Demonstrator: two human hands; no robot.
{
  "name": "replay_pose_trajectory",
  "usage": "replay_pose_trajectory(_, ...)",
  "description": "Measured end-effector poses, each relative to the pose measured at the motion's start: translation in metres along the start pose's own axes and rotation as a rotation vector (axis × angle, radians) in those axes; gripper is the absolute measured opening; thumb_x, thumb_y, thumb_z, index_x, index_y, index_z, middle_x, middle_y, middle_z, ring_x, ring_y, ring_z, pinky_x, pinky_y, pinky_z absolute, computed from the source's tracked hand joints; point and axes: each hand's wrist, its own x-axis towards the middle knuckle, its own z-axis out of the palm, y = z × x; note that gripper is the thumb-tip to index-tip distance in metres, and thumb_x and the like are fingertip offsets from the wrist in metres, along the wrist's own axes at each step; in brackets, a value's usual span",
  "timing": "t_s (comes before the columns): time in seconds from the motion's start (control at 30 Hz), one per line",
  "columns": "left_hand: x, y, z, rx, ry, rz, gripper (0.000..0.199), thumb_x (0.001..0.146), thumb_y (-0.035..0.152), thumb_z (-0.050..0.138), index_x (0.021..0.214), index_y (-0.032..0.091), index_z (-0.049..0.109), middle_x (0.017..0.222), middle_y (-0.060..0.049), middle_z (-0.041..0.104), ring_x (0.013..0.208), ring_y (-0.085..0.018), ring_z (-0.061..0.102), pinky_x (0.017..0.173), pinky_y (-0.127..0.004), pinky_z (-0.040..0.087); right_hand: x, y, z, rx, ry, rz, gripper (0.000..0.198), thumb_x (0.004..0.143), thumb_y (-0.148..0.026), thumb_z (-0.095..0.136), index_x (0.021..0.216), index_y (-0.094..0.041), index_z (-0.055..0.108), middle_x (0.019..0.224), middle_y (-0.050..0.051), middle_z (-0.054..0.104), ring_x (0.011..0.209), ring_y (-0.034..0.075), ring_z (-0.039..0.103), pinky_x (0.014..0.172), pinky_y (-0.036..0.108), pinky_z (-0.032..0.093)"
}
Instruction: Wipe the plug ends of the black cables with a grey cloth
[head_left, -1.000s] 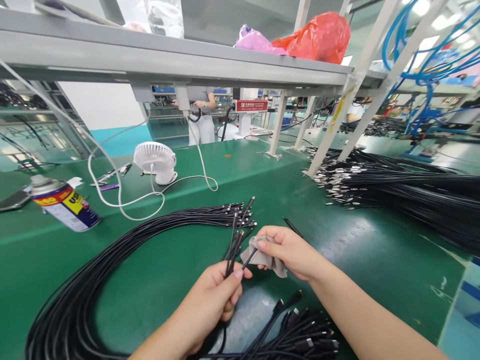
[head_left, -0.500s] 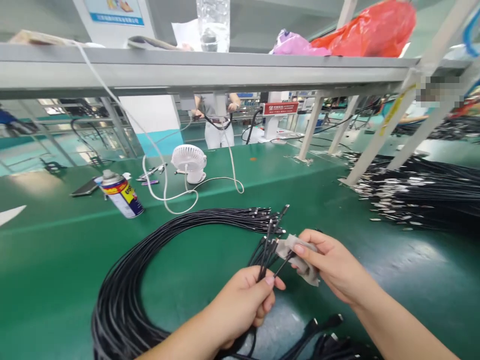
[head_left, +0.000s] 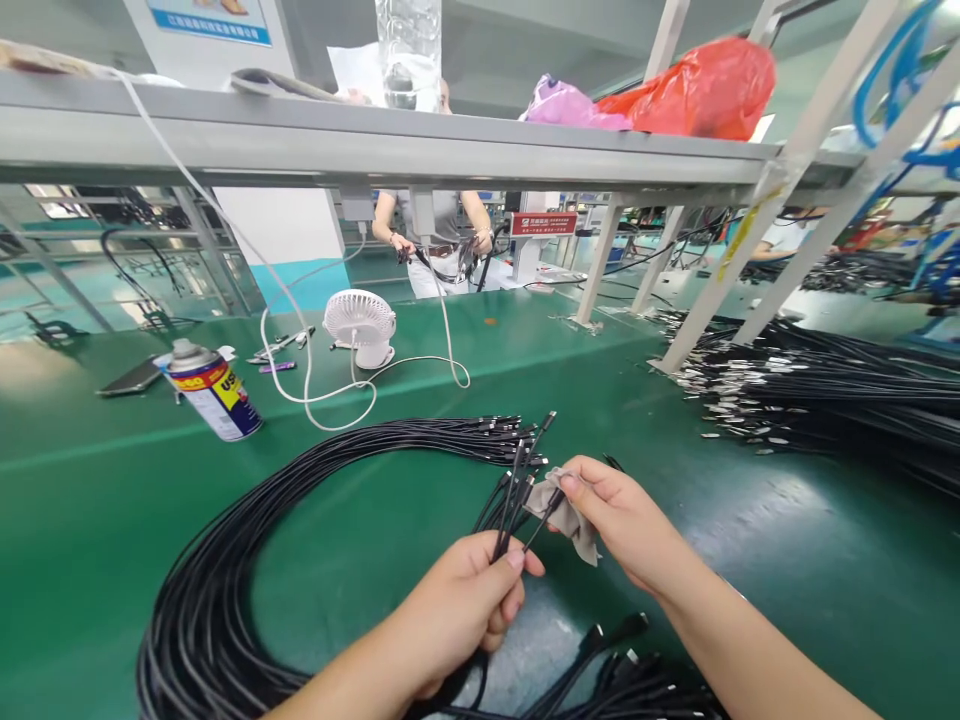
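My left hand (head_left: pixel 480 590) is closed round a few black cables (head_left: pixel 513 505), their plug ends sticking up past the thumb. One of them slants to the right, where its plug meets a grey cloth (head_left: pixel 577 530). My right hand (head_left: pixel 619 515) pinches that cloth between thumb and fingers, against the plug; the fingertips behind it are partly hidden. A thick bundle of black cables (head_left: pixel 217 570) curves over the green table (head_left: pixel 360 560) on the left, plug ends pointing right. More cable ends (head_left: pixel 622 675) lie at the bottom, below my hands.
A spray can (head_left: pixel 214 390), a phone (head_left: pixel 129 377) and a small white fan (head_left: pixel 361 325) with a looping white cord stand at the back left. Large cable piles (head_left: pixel 817 380) lie right, beside the shelf posts. A metal shelf (head_left: pixel 300 135) crosses above. Another person (head_left: pixel 435 240) holds cables beyond.
The view has swung slightly to the right, so most things appear further left. My right hand's cloth now sits behind the slanting cable's plug, more of which shows. The person opposite has moved their hands.
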Motion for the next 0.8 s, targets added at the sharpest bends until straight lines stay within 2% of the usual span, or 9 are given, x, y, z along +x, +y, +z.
replay_pose_trajectory(0.2, -0.002, 0.001, 0.001, -0.008, 0.013, 0.002, 0.058, 0.062, 0.065, 0.072, 0.086, 0.015, 0.055, 0.048, 0.010, 0.042, 0.040, -0.003, 0.019, 0.043, -0.024, 0.008, -0.001, -0.007, 0.005, 0.003, 0.001, -0.008, 0.050, 0.075, -0.067, 0.065, 0.071, -0.018, 0.054, 0.055, -0.001, 0.061, 0.049, 0.009, 0.049, 0.048, 0.022, 0.035)
replay_pose_trajectory(0.53, 0.000, -0.001, 0.001, -0.017, 0.003, 0.019, 0.058, 0.065, 0.065, 0.071, 0.088, 0.015, 0.055, 0.050, 0.010, 0.042, 0.040, -0.003, 0.017, 0.043, -0.024, 0.007, 0.001, -0.004, -0.004, 0.157, -0.092, 0.129, 0.045, 0.068, -0.057, 0.077, 0.072, -0.018, 0.054, 0.061, 0.000, 0.064, 0.052, 0.012, 0.058, 0.049, 0.023, 0.043)
replay_pose_trajectory(0.67, 0.000, -0.002, 0.000, -0.001, -0.009, 0.012, 0.057, 0.065, 0.065, 0.071, 0.087, 0.015, 0.055, 0.050, 0.010, 0.042, 0.040, -0.003, 0.019, 0.043, -0.023, 0.009, 0.001, 0.002, -0.006, -0.074, -0.050, 0.000, 0.041, 0.083, -0.059, 0.059, 0.072, -0.019, 0.052, 0.057, -0.001, 0.060, 0.050, 0.013, 0.055, 0.048, 0.023, 0.040)
replay_pose_trajectory(0.8, 0.000, -0.004, -0.002, 0.028, -0.044, -0.005, 0.053, 0.070, 0.062, 0.069, 0.088, 0.015, 0.055, 0.050, 0.009, 0.042, 0.041, -0.003, 0.020, 0.043, -0.024, 0.011, 0.002, 0.010, -0.006, -0.532, 0.080, -0.271, 0.035, 0.095, -0.042, 0.041, 0.070, -0.020, 0.051, 0.057, -0.002, 0.053, 0.052, 0.013, 0.051, 0.053, 0.025, 0.038)
